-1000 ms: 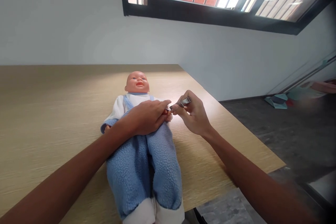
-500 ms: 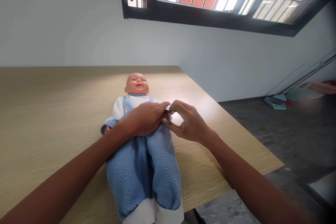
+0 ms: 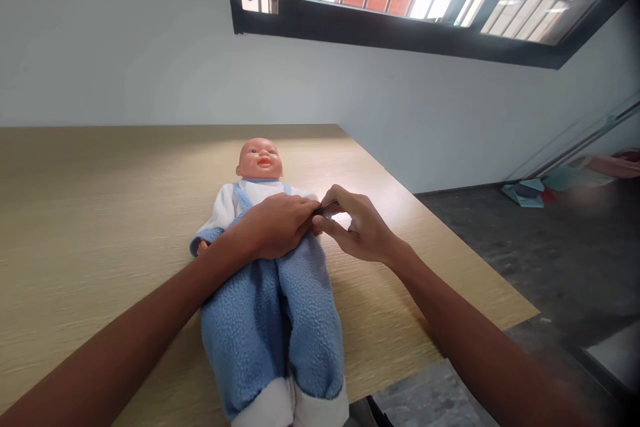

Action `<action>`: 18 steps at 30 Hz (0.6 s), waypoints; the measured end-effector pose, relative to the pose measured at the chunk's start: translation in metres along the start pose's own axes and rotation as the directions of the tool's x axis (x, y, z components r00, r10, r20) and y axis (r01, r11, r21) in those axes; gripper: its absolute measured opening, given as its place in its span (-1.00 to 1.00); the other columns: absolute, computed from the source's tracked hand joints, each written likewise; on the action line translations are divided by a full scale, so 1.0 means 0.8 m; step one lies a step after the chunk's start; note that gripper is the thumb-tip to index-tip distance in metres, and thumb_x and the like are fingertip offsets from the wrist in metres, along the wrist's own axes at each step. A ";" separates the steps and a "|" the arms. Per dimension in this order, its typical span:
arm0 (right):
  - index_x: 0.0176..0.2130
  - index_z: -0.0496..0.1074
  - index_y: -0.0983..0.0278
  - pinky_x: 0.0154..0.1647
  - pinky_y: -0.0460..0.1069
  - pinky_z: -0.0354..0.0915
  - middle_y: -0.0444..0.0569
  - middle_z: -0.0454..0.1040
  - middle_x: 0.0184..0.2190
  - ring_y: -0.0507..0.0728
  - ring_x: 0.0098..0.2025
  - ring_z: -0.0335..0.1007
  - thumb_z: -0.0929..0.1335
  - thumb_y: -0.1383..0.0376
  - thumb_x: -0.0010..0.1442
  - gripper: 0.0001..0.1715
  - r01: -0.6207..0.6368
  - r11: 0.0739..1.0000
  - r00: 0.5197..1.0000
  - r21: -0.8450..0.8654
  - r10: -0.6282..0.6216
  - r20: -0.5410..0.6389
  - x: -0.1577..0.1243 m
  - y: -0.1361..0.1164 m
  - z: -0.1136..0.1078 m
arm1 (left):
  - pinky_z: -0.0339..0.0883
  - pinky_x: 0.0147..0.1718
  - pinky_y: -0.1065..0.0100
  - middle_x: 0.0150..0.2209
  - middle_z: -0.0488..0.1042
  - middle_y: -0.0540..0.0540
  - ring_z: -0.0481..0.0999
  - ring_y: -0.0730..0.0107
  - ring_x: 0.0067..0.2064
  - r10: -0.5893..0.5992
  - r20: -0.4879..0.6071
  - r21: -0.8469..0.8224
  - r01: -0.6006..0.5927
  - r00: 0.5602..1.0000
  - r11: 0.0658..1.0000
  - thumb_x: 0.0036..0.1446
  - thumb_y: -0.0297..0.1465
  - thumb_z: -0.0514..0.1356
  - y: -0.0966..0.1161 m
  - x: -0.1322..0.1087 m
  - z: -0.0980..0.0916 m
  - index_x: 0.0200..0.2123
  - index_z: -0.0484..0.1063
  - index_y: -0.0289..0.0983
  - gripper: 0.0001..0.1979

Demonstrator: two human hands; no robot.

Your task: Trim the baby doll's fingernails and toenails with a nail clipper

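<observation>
A baby doll in a white top and blue fleece overalls lies face up on the table, its head away from me. My left hand rests across its belly, fingers closed around the doll's hand on the right side, which they mostly hide. My right hand comes in from the right, thumb and index finger pinching a small dark metal nail clipper. The clipper's tip is at the doll's hand, close to my left fingertips. The doll's other hand pokes out of its cuff beside my left forearm.
The pale wooden table has its right edge just beyond my right hand. Behind it rises a grey wall with a barred window. On the dark floor at the right lie light blue and pink things.
My right thumb and fingers have closed closer together on the clipper, and the right hand has risen slightly. My left hand and the doll stay nearly in place.
</observation>
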State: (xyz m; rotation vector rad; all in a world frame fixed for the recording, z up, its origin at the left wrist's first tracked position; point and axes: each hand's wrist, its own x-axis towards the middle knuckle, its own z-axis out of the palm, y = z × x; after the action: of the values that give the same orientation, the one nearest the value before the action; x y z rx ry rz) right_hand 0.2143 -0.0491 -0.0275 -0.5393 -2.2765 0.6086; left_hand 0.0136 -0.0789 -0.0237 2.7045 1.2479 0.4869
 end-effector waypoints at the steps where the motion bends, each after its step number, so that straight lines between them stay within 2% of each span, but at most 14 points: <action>1: -0.27 0.24 0.20 -0.32 -0.02 0.45 -0.17 0.43 -0.42 0.01 -0.40 0.41 0.36 0.20 0.30 -0.79 -0.008 1.000 1.000 0.017 0.008 0.005 0.000 0.000 0.000 | 0.33 -0.22 0.22 -0.19 0.56 -0.10 0.52 0.22 -0.20 0.001 0.002 -0.002 -0.001 1.000 1.000 0.39 -0.37 -0.07 0.000 0.000 0.000 -0.21 0.38 -0.24 -0.76; 6: -0.26 0.24 0.20 -0.28 0.00 0.47 -0.20 0.49 -0.43 0.01 -0.39 0.46 0.42 0.20 0.25 -0.74 -0.049 0.996 0.999 0.073 0.048 0.017 0.001 -0.004 -0.002 | 0.34 -0.13 0.17 -0.11 0.56 -0.12 0.53 0.19 -0.12 0.006 0.010 -0.020 -0.006 1.000 1.000 0.39 -0.38 -0.07 0.001 0.000 -0.001 -0.10 0.40 -0.24 -0.74; 10: -0.27 0.27 0.20 -0.24 0.02 0.47 -0.21 0.52 -0.45 0.01 -0.39 0.50 0.35 0.19 0.33 -0.81 -0.073 0.992 0.997 0.104 0.072 0.015 0.001 -0.007 -0.003 | 0.34 -0.12 0.17 -0.12 0.56 -0.11 0.54 0.20 -0.12 0.012 0.016 -0.030 -0.011 1.000 0.999 0.42 -0.37 -0.10 0.002 0.000 -0.001 -0.14 0.41 -0.24 -0.71; 12: -0.28 0.28 0.21 -0.24 0.03 0.48 -0.20 0.53 -0.44 0.02 -0.38 0.50 0.40 0.18 0.27 -0.77 -0.085 0.990 0.996 0.116 0.086 -0.006 0.000 -0.007 -0.003 | 0.34 -0.11 0.17 -0.11 0.56 -0.13 0.54 0.19 -0.11 0.012 0.015 -0.028 -0.012 1.000 1.000 0.40 -0.37 -0.09 0.002 0.000 -0.002 -0.13 0.41 -0.25 -0.72; 15: -0.32 0.29 0.21 -0.26 0.04 0.48 -0.20 0.49 -0.45 0.03 -0.39 0.47 0.50 0.19 0.13 -0.67 -0.092 0.986 0.990 0.140 0.106 -0.091 0.000 -0.008 -0.002 | 0.34 -0.12 0.19 -0.12 0.56 -0.13 0.54 0.20 -0.12 0.008 0.009 -0.026 -0.008 1.000 1.000 0.40 -0.36 -0.08 0.002 0.001 -0.002 -0.13 0.41 -0.25 -0.72; 18: -0.35 0.26 0.19 -0.37 0.01 0.42 -0.21 0.41 -0.47 0.01 -0.43 0.38 0.48 0.14 0.15 -0.66 -0.079 0.979 0.966 0.190 0.122 -0.227 -0.001 -0.010 -0.001 | 0.33 -0.17 0.23 -0.19 0.57 -0.08 0.53 0.26 -0.19 0.011 0.014 -0.024 -0.011 1.000 1.000 0.42 -0.32 -0.10 0.001 0.001 -0.003 -0.21 0.44 -0.22 -0.67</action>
State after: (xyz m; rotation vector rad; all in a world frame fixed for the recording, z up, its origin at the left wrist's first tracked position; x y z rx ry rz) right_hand 0.2139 -0.0557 -0.0234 -0.6080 -1.9559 0.7501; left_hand 0.0139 -0.0788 -0.0211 2.6918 1.2162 0.4803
